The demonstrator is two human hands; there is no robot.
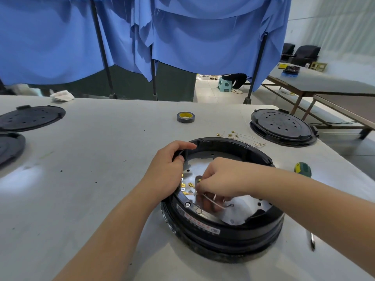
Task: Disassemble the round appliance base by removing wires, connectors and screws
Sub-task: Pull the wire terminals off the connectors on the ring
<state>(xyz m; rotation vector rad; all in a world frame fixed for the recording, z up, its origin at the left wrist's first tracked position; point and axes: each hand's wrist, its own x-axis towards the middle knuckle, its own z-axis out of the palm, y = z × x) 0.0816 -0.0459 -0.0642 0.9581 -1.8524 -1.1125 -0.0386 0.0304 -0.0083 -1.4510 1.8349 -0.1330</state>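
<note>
Gently, my left hand (165,169) clamps the stiff base (223,226) rim while my right hand (220,177) pinches a thin, springy wire (213,201) near its brass connector (191,185).

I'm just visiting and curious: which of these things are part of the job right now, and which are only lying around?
In use: round black base, wires inside, left hand, right hand, screwdriver, removed wires.

Lying about: tape roll, black lids, white cloth.

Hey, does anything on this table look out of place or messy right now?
Mostly tidy. A few loose wires with gold connectors lie scattered on the table behind the round base, and a crumpled white rag sits at the far edge.
</note>
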